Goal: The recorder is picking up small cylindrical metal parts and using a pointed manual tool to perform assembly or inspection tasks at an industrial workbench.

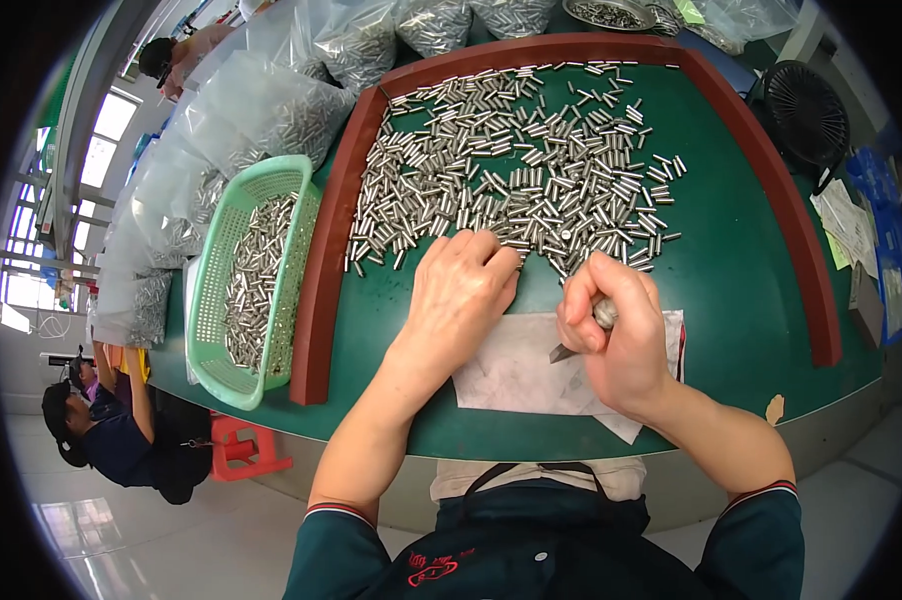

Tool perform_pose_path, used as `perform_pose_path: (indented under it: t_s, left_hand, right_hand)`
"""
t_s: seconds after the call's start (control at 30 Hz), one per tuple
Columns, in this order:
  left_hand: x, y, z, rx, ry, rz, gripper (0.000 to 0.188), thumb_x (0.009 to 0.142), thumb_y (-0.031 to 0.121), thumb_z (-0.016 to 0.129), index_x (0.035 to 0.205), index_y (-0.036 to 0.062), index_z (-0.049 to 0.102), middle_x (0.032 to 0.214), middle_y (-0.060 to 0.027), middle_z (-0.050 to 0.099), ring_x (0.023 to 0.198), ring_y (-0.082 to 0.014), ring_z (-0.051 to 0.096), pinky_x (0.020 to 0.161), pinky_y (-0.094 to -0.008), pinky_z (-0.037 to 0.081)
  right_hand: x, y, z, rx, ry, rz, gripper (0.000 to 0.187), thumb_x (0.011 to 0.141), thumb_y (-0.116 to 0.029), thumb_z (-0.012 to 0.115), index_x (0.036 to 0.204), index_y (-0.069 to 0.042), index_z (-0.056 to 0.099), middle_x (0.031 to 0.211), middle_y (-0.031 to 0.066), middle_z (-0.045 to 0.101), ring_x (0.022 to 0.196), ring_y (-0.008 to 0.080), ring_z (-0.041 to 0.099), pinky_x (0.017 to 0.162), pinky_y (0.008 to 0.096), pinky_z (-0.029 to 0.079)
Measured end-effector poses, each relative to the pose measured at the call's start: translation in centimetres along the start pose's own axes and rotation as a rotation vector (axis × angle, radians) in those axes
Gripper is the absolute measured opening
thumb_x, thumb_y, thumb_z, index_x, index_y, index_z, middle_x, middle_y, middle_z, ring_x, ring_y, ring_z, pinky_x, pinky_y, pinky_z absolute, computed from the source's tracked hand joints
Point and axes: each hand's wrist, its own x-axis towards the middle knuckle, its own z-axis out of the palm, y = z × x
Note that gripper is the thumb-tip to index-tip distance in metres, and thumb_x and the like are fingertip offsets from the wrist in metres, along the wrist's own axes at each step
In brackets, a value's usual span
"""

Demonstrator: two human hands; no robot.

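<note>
Loose short metal pins lie spread in a wide heap on the green tabletop. At the near edge of the heap is my left hand, back up, its fingers curled down toward the pins. Its fingertips are hidden, so what they pinch cannot be made out. My right hand is closed around a tool with a pale rounded handle end. A flat dark metal end sticks out below that fist, over a stained white cloth lying on the table.
A reddish-brown wooden frame borders the pins left, back and right. Outside it on the left stands a green mesh basket of pins, near clear bags of pins. A black fan stands at right. People work at far left.
</note>
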Motion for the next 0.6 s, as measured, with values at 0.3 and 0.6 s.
perform_pose_path:
  t_s: [0.3,0.6]
  left_hand:
    - [0.4,0.1,-0.6,-0.043,-0.111,-0.048,0.014,0.061,0.004,0.061,0.071,0.0041,0.052,0.074,-0.0067,0.051,0.071,-0.0226,0.050,0.063,-0.0331,0.037]
    - [-0.7,-0.6,-0.4,-1.055,0.113,-0.342,0.010,0.075,0.001,0.058,0.083,-0.0010,0.052,0.086,-0.0071,0.056,0.074,-0.0131,0.056,0.067,-0.0244,0.045]
  right_hand:
    - [0.3,0.1,0.0,0.041,0.001,0.014,0.038,0.087,-0.022,0.037,0.057,-0.002,0.048,0.042,-0.0020,0.034,0.040,0.0048,0.028,0.040,0.0205,0.024]
    - [-0.1,-0.2,0.1,0.023,0.006,0.024,0.038,0.087,-0.023,0.037,0.058,-0.002,0.049,0.043,-0.0018,0.035,0.039,0.0050,0.028,0.040,0.0204,0.024]
